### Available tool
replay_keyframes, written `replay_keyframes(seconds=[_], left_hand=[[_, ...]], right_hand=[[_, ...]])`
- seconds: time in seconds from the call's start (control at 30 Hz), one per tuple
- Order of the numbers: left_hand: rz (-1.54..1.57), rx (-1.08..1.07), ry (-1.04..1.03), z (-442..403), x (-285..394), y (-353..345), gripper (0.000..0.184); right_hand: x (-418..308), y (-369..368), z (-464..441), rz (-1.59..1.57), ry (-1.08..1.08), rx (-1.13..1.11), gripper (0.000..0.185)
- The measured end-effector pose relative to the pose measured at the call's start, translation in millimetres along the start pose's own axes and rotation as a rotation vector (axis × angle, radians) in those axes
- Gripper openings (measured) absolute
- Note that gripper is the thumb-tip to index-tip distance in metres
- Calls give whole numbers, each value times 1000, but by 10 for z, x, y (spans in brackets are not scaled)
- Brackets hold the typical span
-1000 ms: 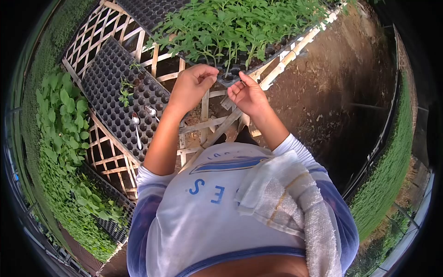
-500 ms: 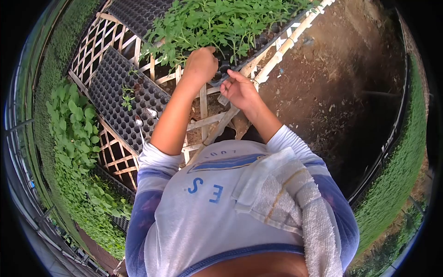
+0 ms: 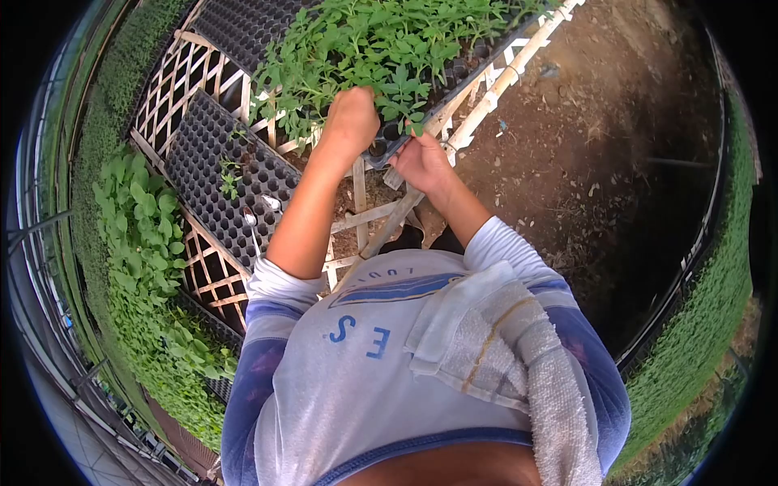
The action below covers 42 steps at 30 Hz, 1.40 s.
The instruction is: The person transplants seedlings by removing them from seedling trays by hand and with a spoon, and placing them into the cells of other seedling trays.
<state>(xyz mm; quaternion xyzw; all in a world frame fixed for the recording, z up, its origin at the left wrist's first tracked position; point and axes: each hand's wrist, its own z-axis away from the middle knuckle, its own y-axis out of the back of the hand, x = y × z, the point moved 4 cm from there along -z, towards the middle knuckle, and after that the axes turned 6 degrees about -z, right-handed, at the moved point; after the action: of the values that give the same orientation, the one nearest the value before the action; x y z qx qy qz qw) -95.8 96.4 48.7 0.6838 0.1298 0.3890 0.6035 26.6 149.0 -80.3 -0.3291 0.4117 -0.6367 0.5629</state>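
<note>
The person's left hand, knuckles rounded, curls among feathery, jagged-leaved seedlings; what its hidden fingertips pinch cannot be told. The right hand, thumb raised, fingers bent, sits at the near corner of the seedlings' thin black tray, its grip unclear. Shiny metal spoons lie on another, round-celled tray, over pale slatted lattice

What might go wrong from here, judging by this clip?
The left hand reaches into crowded seedlings with its fingertips hidden, so leaves or stems might tear. The right hand is at the corner of the planted tray; a knock could perhaps shift it. Two spoons lie loose on the other tray, near the left forearm, which might brush them.
</note>
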Motion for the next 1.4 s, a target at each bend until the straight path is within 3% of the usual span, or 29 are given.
replay_keyframes(seconds=[0.2,0.33,0.47,0.8,1.4], left_hand=[[-5,-104,44,-135,-211,-33,26],[-75,-240,79,-212,-221,41,26],[-143,-198,108,-305,-361,-37,24],[28,-181,102,-551,-484,-100,30],[65,-216,201,-645,-590,-283,30]], right_hand=[[38,173,-147,-53,18,10,23],[4,84,-113,-19,42,34,31],[-6,2,-157,-127,36,-128,42],[-13,-191,-135,-130,-4,-160,56],[-61,-152,-197,-112,-69,-168,49]])
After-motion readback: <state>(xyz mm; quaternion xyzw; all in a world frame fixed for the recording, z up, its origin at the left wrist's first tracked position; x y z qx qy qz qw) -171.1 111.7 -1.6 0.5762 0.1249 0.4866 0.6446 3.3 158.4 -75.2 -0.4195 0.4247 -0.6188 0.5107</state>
